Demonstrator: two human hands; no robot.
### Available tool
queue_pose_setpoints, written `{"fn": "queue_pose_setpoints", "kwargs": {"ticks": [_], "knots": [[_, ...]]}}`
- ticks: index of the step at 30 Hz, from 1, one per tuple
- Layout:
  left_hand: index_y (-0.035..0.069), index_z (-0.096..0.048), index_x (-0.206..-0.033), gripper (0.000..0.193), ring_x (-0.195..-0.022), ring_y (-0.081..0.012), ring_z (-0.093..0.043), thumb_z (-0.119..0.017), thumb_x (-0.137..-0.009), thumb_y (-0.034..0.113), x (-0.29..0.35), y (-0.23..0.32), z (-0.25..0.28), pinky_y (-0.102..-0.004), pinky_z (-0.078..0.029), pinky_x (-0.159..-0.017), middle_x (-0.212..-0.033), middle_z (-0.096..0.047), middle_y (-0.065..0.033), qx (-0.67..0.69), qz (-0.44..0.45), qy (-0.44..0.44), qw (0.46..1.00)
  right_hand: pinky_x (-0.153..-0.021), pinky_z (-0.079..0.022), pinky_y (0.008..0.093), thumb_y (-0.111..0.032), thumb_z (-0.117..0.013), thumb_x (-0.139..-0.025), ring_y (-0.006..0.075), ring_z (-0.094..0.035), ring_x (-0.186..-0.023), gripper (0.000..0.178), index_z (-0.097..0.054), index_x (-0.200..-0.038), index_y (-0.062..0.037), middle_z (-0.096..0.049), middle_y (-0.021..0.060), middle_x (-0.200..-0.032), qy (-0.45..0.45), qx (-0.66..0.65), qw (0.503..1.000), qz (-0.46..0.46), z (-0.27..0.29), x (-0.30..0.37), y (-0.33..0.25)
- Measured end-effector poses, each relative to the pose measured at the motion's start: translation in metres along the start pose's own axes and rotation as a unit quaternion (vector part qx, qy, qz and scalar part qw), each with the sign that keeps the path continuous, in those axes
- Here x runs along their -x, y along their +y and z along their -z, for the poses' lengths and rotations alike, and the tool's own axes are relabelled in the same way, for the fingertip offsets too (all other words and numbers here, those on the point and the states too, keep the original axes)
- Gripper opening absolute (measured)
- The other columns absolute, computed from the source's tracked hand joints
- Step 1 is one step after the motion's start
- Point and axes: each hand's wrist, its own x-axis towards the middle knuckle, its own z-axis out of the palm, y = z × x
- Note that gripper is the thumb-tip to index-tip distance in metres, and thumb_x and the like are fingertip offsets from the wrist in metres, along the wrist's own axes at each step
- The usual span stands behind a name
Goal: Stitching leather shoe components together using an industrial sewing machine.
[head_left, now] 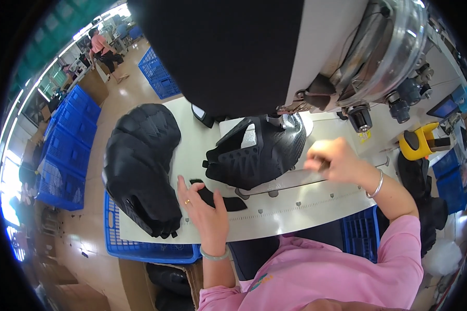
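Note:
My left hand [206,211] is over the near left part of the white machine table, fingers spread and holding nothing. Beside its fingertips lies a curved flat black piece [232,202], partly covered by the hand. To the right my right hand [336,159] is raised with curled fingers, slightly smeared by motion. Something small and dark shows in its grip, too unclear to name. Between the hands a black shoe upper [246,161] rests on its side under the sewing machine head [283,118]. Neither hand touches it.
Nested black shoe uppers [140,150] form a long stack at the table's left edge. A blue crate [135,249] sits below it. A yellow holder [419,142] stands far right. Blue crates [70,150] line the aisle, where another person [104,49] walks.

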Motion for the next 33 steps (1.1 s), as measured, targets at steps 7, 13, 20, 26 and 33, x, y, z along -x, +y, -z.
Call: {"fn": "queue_pose_setpoints", "kwargs": {"ticks": [7, 13, 20, 26, 33], "knots": [[0.005, -0.048, -0.086, 0.029, -0.081, -0.0308, -0.054, -0.073, -0.076, 0.014, -0.049, 0.038, -0.046, -0.0393, -0.044, -0.069, -0.087, -0.054, -0.0113, 0.154, -0.174, -0.112, 0.966, -0.044, -0.040, 0.0229, -0.023, -0.058, -0.088, 0.0109, -0.053, -0.047, 0.022, -0.058, -0.079, -0.0029, -0.059, 0.0039, -0.067, 0.159, -0.428, 0.810, -0.368, -0.020, -0.046, 0.022], [0.005, -0.035, -0.060, 0.041, -0.041, -0.0243, -0.034, -0.073, -0.073, -0.002, -0.079, 0.001, -0.030, -0.0338, -0.025, -0.040, -0.051, -0.032, -0.0079, 0.164, -0.344, -0.014, 0.925, -0.041, -0.037, 0.0248, -0.025, -0.058, -0.085, 0.0082, -0.049, -0.047, 0.025, -0.060, -0.073, -0.0036, -0.059, -0.0005, -0.067, 0.216, -0.592, 0.694, -0.348, 0.001, -0.010, 0.039], [0.006, -0.031, -0.055, 0.048, -0.039, -0.0224, -0.032, -0.076, -0.070, -0.004, -0.066, 0.014, 0.006, -0.0325, -0.021, -0.040, -0.048, -0.032, -0.0066, 0.201, -0.280, -0.134, 0.929, -0.063, -0.047, 0.0411, -0.033, -0.067, -0.075, 0.0336, -0.062, -0.072, 0.027, -0.065, -0.074, -0.0059, -0.064, 0.0132, -0.073, 0.204, 0.015, 0.951, -0.231, 0.034, -0.011, 0.018], [0.005, -0.027, -0.055, 0.048, -0.041, -0.0219, -0.026, -0.071, -0.069, -0.008, -0.050, 0.005, 0.034, -0.0324, -0.018, -0.041, -0.049, -0.027, -0.0073, 0.194, -0.209, -0.214, 0.934, -0.056, -0.046, 0.0435, -0.027, -0.064, -0.076, 0.0350, -0.061, -0.061, 0.025, -0.060, -0.066, -0.0045, -0.060, 0.0138, -0.062, 0.027, 0.116, 0.987, -0.105, 0.051, -0.033, -0.011], [0.005, -0.028, -0.059, 0.046, -0.049, -0.0119, -0.021, -0.068, -0.081, -0.004, -0.037, -0.003, 0.028, -0.0262, -0.019, -0.045, -0.050, -0.027, -0.0056, 0.192, -0.054, -0.060, 0.978, -0.053, -0.046, 0.0424, -0.020, -0.062, -0.075, 0.0340, -0.062, -0.060, 0.021, -0.059, -0.063, -0.0034, -0.059, 0.0148, -0.060, -0.022, 0.201, 0.978, -0.041, 0.049, -0.042, -0.011]]}}
